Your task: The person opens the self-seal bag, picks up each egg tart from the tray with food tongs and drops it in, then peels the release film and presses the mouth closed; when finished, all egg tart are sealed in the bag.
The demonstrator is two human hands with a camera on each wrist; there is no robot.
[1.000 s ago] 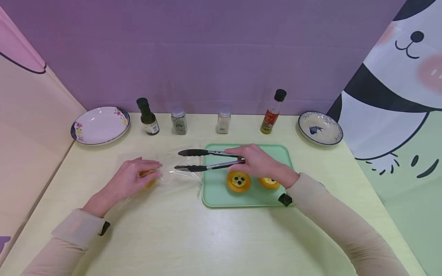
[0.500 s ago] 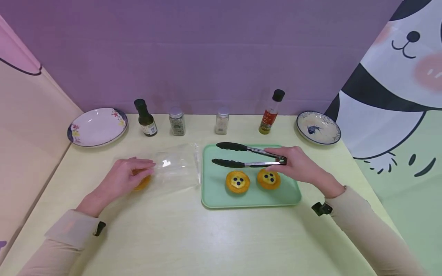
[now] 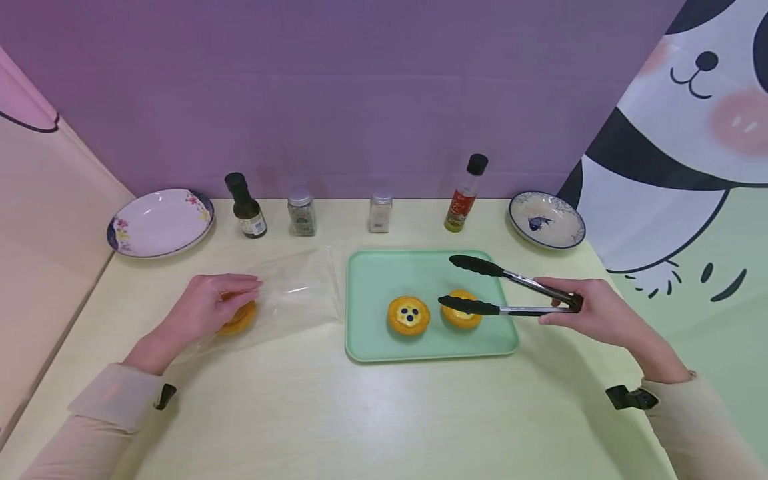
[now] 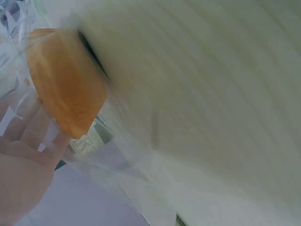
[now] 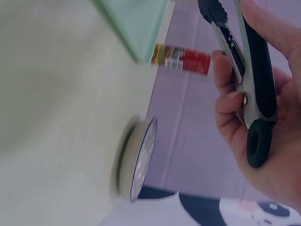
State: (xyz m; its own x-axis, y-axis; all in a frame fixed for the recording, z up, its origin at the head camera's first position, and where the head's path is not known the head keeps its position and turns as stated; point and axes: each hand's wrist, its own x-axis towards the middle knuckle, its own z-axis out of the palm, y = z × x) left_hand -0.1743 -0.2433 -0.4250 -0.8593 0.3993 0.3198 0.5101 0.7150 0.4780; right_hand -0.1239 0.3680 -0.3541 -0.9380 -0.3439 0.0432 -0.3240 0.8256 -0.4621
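My left hand point(image 3: 198, 303) grips a round golden tart point(image 3: 238, 321) at the left of the table, with a transparent plastic bag point(image 3: 300, 290) around it. In the left wrist view the orange-brown crust point(image 4: 66, 84) shows through the film, the fingers point(image 4: 28, 127) beside it. The bag's wide end spreads rightward toward the green tray point(image 3: 369, 277). My right hand point(image 3: 600, 310) holds metal tongs point(image 3: 528, 283) with black tips by their hinge end, arms spread apart. Nothing is between the tips. Two tarts with dark dots lie on the tray, a left one point(image 3: 409, 315) and a right one point(image 3: 461, 323) partly covered by the lower tip.
Along the back stand a dark bottle point(image 3: 246, 210), two small spice jars, the left point(image 3: 302, 213) and the right point(image 3: 381, 212), and a red-labelled bottle point(image 3: 462, 200). An oval flowered plate point(image 3: 162, 223) is at back left, a fish-patterned dish point(image 3: 546, 220) at back right.
My right hand has swung the tongs rightward, from over the bag's wide end to the tray's right side. The left hand stays at the left with the tart, and the bag lies flatter.
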